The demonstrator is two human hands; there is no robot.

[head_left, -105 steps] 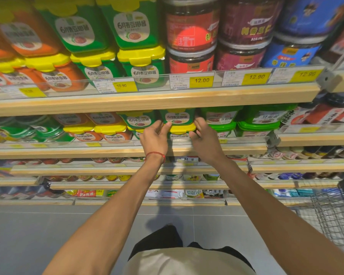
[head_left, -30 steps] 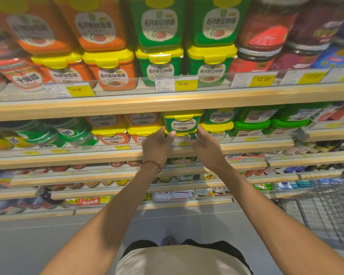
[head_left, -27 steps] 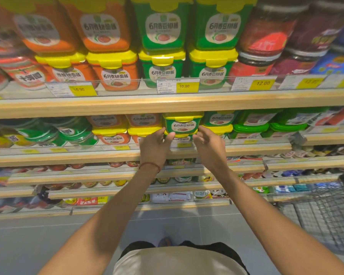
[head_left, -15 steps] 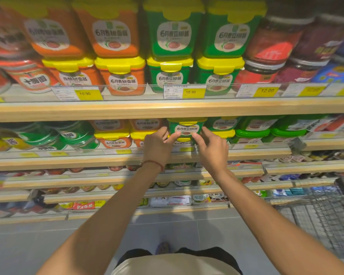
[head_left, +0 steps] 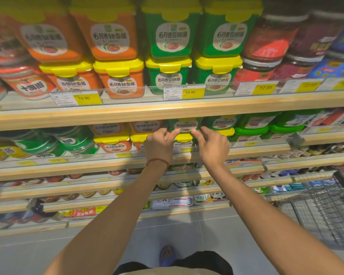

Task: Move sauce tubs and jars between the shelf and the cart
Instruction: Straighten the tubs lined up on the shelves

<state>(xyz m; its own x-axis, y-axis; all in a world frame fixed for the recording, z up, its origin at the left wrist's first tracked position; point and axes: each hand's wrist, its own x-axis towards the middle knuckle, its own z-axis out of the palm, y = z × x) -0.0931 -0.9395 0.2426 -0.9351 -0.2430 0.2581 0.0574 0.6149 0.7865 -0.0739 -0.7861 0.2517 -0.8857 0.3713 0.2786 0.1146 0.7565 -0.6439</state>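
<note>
Tub on shelf, flanked evenly.
Corners are touched by left hand and right hand alike; grip cannot be told.

Second shelf: green jars left, orange tubs middle, green tubs right, stacked double.

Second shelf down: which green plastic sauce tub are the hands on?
The upper green plastic sauce tub, stacked on a yellow-lidded one: only this tub has the left hand and right hand holding its lower corners.
</note>
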